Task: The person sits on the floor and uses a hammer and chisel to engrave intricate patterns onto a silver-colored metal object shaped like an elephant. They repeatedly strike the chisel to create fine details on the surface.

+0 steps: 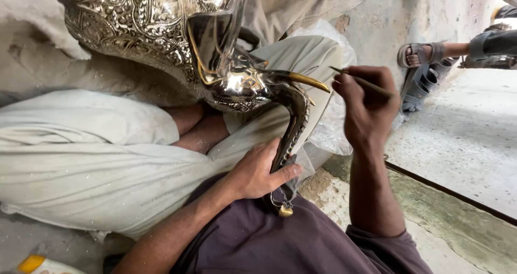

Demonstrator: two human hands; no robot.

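While the left hand (257, 172) wraps its fingers around the curved spout of the embossed silver metal vessel (177, 42) resting on the lap, the right hand (365, 108) pinches a thin brown pointed tool (362, 81) just right of the gold-tipped beak (308, 81).

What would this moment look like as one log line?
left hand: grips curved spout | right hand: holds thin tool near gold tip | embossed silver vessel on lap
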